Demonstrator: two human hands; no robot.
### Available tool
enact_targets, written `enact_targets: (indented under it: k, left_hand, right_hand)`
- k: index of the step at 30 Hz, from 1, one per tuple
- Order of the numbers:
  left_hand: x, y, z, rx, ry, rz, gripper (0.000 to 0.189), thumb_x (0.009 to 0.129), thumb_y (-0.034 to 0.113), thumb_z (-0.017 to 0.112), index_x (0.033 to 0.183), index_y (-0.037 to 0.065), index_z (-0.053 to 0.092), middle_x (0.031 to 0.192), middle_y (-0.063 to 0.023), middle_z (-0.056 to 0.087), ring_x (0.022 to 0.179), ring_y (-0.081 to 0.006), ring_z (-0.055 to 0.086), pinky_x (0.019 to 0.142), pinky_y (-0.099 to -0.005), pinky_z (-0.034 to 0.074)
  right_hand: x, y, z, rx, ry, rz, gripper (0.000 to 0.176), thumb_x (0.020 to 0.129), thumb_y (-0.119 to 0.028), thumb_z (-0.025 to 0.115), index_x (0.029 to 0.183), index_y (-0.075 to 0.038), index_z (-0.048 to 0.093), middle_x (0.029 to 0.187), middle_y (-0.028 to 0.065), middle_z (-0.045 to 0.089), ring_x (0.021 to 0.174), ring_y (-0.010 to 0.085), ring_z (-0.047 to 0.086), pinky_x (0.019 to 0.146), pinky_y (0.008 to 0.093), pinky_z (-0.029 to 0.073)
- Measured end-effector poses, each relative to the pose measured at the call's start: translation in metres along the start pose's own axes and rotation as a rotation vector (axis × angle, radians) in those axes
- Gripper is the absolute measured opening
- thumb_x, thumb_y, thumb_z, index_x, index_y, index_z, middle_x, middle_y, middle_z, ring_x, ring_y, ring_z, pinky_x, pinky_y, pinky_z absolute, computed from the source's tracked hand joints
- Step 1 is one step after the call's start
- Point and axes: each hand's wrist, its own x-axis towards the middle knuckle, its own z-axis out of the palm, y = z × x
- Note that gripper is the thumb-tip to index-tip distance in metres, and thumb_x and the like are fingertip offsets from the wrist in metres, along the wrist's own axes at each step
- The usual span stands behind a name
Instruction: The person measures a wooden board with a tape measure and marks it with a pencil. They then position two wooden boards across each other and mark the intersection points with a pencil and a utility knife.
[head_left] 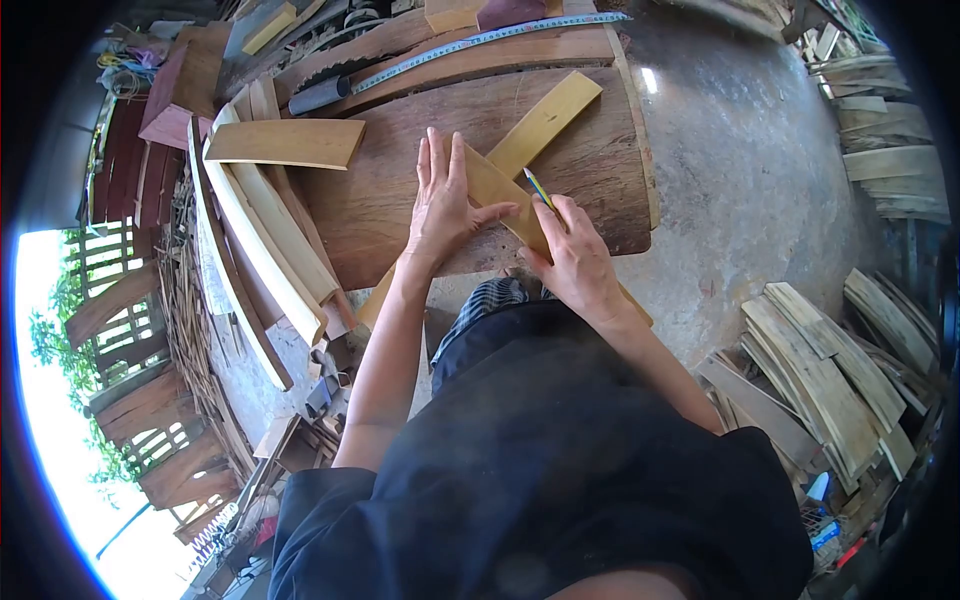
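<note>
Two yellowish wooden slats lie crossed on the workbench. The upper slat [492, 187] slants from beside my left fingers down under my right hand. Beneath it, the lower slat [560, 110] points to the bench's far right. My left hand [440, 205] rests by the crossing, fingers stretched out and thumb reaching over the upper slat. A pencil [537, 185] is pinched in my right hand [578, 255], its point upward and left, just above the slats. My right hand hides part of the upper slat.
The brown wooden workbench [390, 210] carries another slat [290, 142], a measuring tape [470, 45] and a dark cylinder [320, 95]. Long curved boards [265, 230] lean along its left side. Stacked boards [820, 380] lie on the floor at right.
</note>
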Motion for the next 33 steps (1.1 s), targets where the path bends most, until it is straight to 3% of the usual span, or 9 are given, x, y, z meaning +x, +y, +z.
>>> enact_targets:
  k: [5, 8, 10, 13, 17, 20, 21, 28, 33]
  left_hand:
    - [0.000, 0.003, -0.004, -0.037, -0.016, -0.028, 0.133, 0.064, 0.063, 0.089, 0.160, -0.003, 0.024, 0.167, -0.0349, 0.009, 0.157, -0.0455, 0.007, 0.125, -0.0502, 0.025]
    - [0.001, 0.004, -0.005, -0.052, -0.029, -0.035, 0.135, 0.062, 0.063, 0.090, 0.160, -0.002, 0.024, 0.167, -0.0347, 0.008, 0.158, -0.0452, 0.006, 0.125, -0.0504, 0.026]
    - [0.000, 0.005, -0.005, -0.057, -0.036, -0.043, 0.136, 0.061, 0.063, 0.091, 0.160, -0.003, 0.024, 0.167, -0.0347, 0.008, 0.158, -0.0449, 0.006, 0.124, -0.0506, 0.027]
    - [0.001, 0.005, -0.003, -0.025, -0.021, -0.037, 0.137, 0.060, 0.062, 0.091, 0.160, -0.003, 0.025, 0.167, -0.0341, 0.009, 0.157, -0.0449, 0.007, 0.124, -0.0503, 0.028]
    - [0.000, 0.004, -0.002, -0.037, -0.016, -0.056, 0.138, 0.059, 0.063, 0.091, 0.160, -0.004, 0.025, 0.167, -0.0331, 0.010, 0.157, -0.0449, 0.008, 0.124, -0.0500, 0.027]
    - [0.001, 0.002, -0.001, -0.024, -0.015, -0.037, 0.140, 0.058, 0.067, 0.089, 0.159, -0.004, 0.025, 0.166, -0.0347, 0.011, 0.157, -0.0470, 0.010, 0.124, -0.0488, 0.027]
    - [0.001, 0.001, 0.000, -0.009, -0.007, -0.030, 0.139, 0.058, 0.068, 0.089, 0.159, -0.004, 0.025, 0.166, -0.0344, 0.012, 0.156, -0.0470, 0.010, 0.124, -0.0490, 0.027]
    - [0.000, 0.002, 0.000, -0.028, 0.009, -0.035, 0.138, 0.058, 0.068, 0.088, 0.159, -0.003, 0.027, 0.166, -0.0338, 0.015, 0.155, -0.0477, 0.014, 0.125, -0.0493, 0.025]
    - [-0.001, -0.001, 0.003, -0.007, 0.034, -0.023, 0.137, 0.058, 0.068, 0.088, 0.159, -0.003, 0.028, 0.166, -0.0337, 0.016, 0.155, -0.0478, 0.016, 0.125, -0.0493, 0.025]
  right_hand:
    - [0.007, 0.011, -0.003, 0.198, 0.198, 0.067, 0.058, 0.090, -0.008, 0.070, 0.143, 0.006, 0.049, 0.126, 0.0218, 0.056, 0.108, 0.0325, 0.065, 0.091, 0.0387, 0.055]
    - [0.020, 0.026, -0.015, 0.715, 0.163, 0.243, 0.061, 0.090, 0.004, 0.056, 0.150, 0.004, 0.043, 0.139, 0.0201, 0.054, 0.108, 0.0228, 0.066, 0.082, 0.0360, 0.057]
    - [0.034, 0.025, -0.032, 0.980, 0.047, 0.350, 0.068, 0.087, 0.009, 0.050, 0.153, 0.007, 0.035, 0.144, 0.0218, 0.050, 0.123, 0.0254, 0.061, 0.098, 0.0373, 0.055]
    - [0.045, 0.028, -0.044, 1.739, -0.043, 0.387, 0.069, 0.085, 0.013, 0.045, 0.151, 0.016, 0.026, 0.151, 0.0283, 0.042, 0.146, 0.0331, 0.043, 0.126, 0.0440, 0.033]
    - [0.051, 0.029, -0.041, 1.595, -0.113, 0.314, 0.057, 0.094, 0.006, 0.048, 0.149, 0.014, 0.031, 0.150, 0.0272, 0.044, 0.145, 0.0314, 0.045, 0.124, 0.0428, 0.035]
    - [0.055, 0.031, -0.025, 1.069, -0.119, 0.411, 0.047, 0.109, -0.035, 0.054, 0.132, 0.006, 0.058, 0.104, 0.0160, 0.073, 0.102, 0.0200, 0.073, 0.087, 0.0294, 0.058]
    - [0.057, 0.029, -0.018, 1.059, -0.057, 0.396, 0.048, 0.109, -0.041, 0.054, 0.120, 0.003, 0.069, 0.084, 0.0080, 0.072, 0.079, 0.0145, 0.073, 0.067, 0.0263, 0.055]
    - [0.085, 0.020, 0.021, 0.724, 0.161, 0.297, 0.034, 0.106, -0.031, 0.061, 0.111, 0.000, 0.076, 0.086, 0.0083, 0.074, 0.071, 0.0100, 0.069, 0.063, 0.0286, 0.053]
    - [0.076, 0.016, 0.014, 0.417, 0.161, 0.095, 0.023, 0.103, -0.016, 0.061, 0.100, 0.002, 0.074, 0.090, 0.0178, 0.075, 0.072, 0.0268, 0.073, 0.066, 0.0346, 0.057]
